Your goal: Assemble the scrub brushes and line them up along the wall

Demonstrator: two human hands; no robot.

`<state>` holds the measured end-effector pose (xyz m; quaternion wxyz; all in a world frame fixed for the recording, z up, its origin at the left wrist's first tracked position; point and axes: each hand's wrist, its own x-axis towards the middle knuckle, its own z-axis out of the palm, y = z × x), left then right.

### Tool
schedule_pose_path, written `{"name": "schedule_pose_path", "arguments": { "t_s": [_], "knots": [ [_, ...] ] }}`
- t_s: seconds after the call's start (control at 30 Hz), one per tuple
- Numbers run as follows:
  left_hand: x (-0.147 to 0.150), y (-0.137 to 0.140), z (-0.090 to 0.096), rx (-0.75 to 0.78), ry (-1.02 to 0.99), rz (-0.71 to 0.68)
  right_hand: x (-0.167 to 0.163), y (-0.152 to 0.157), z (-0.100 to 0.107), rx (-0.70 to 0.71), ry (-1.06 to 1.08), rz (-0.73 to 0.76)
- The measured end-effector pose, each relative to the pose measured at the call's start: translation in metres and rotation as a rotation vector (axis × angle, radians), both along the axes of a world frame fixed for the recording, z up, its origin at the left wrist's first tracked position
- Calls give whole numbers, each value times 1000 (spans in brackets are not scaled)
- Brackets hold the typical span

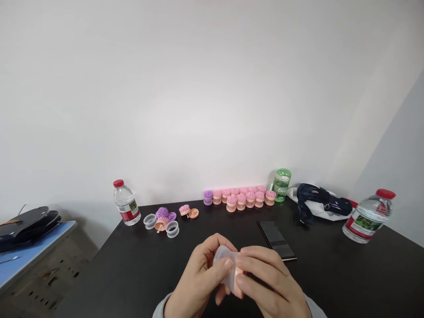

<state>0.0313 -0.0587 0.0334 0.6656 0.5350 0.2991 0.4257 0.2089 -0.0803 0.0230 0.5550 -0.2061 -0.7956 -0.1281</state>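
Low in the middle of the view, my left hand (200, 276) is closed around a translucent plastic ring (223, 256). My right hand (270, 278) grips a peach-coloured round part (237, 282), pressed against the ring's right side. The fingers of both hands cover much of the two pieces, so I cannot tell how they fit together. Beyond my hands to the left lie loose pieces: two clear rings (172, 229), a purple bristled brush head (162, 213), a pink bristled head with peach base (184, 210) and a peach disc (194, 213).
Rows of pink bristled brushes (241, 202) stand against the wall, a purple one (208, 197) at their left end. Near them are a green bottle (281, 185) and a dark bundled strap (324, 203). A phone (276, 240) and water bottles (127, 205) also occupy the black table (132, 274).
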Motion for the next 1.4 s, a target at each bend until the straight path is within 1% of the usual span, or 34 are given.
{"name": "schedule_pose_path", "arguments": {
  "t_s": [0.07,0.13,0.2,0.23,0.27,0.33,0.4,0.43,0.5,0.6,0.67,0.73,0.83,0.9,0.97,1.07,1.23,1.33,1.4],
  "knots": [
    [1,1,7,49,50,-32,1,-4,-1,63,-27,-54],
    [4,0,10,102,77,-30,-1,-5,-5,82,27,-159],
    [8,-2,11,192,82,43,-6,-3,-10,66,159,-292],
    [10,-3,10,253,74,104,-9,-1,-11,30,218,-337],
    [13,-5,10,308,57,168,-11,1,-11,-31,249,-349],
    [16,-7,9,363,-2,249,-13,6,-8,-222,232,-298],
    [16,-9,10,335,-70,249,-14,11,-3,-418,209,-211],
    [15,-8,10,315,-99,241,-14,12,-1,-468,218,-178],
    [12,-7,11,312,-126,262,-13,15,3,-478,237,-152],
    [8,-4,10,312,-117,345,-10,18,7,-429,193,-151],
    [8,-1,10,274,-106,377,-7,20,11,-410,139,-118],
    [8,2,10,230,-115,377,-3,23,14,-400,115,-98],
    [7,9,9,192,-134,356,2,28,14,-394,134,-162],
    [5,13,8,193,-111,342,4,31,12,-411,146,-196],
    [2,17,5,218,-71,327,6,32,10,-453,122,-177],
    [-1,19,1,258,-52,325,7,31,11,-516,90,-106],
    [-1,26,-8,341,12,288,7,30,10,-621,106,-44],
    [-3,37,-19,451,80,320,8,39,0,-748,66,6],
    [-9,41,-29,536,218,356,7,52,-11,-873,6,39]
  ]
}}
